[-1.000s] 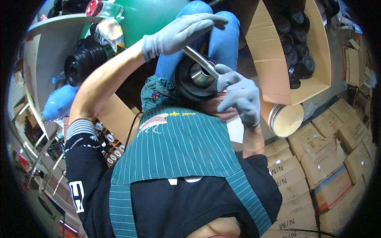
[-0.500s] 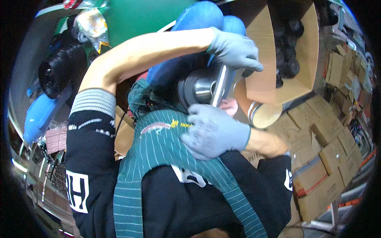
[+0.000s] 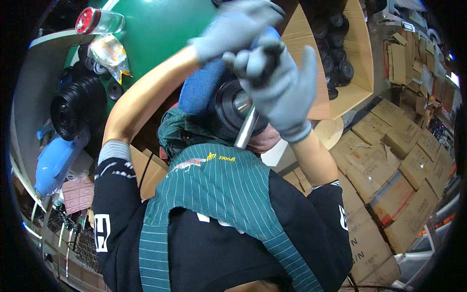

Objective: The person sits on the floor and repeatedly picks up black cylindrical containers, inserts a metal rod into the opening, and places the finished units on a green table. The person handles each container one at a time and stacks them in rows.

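My left hand (image 3: 237, 30), in a grey glove, is smeared by motion at the top middle, above my blue-clad leg; its fingers are too blurred to read. My right hand (image 3: 284, 97), gloved too, is just below it, its fingers curled round a dark piece (image 3: 271, 61) that is blurred and partly covered. The thumb sticks up. A shiny metal bar (image 3: 249, 127) slants down from under this hand toward my apron. Behind the bar, in my lap, lies a black round disc (image 3: 224, 106) with a shiny metal middle.
An open carton (image 3: 361, 73) at the right holds several black round parts (image 3: 344, 70). Black discs (image 3: 73, 107) are stacked at the left beside a green table (image 3: 155, 34), with a red-lidded jar (image 3: 99, 22) and a plastic bag (image 3: 109, 51). Flattened cartons (image 3: 374, 160) lie at the lower right.
My right hand has moved up from the lower end of the bar to its upper part. The left hand has left the bar's upper end, moving up and left.
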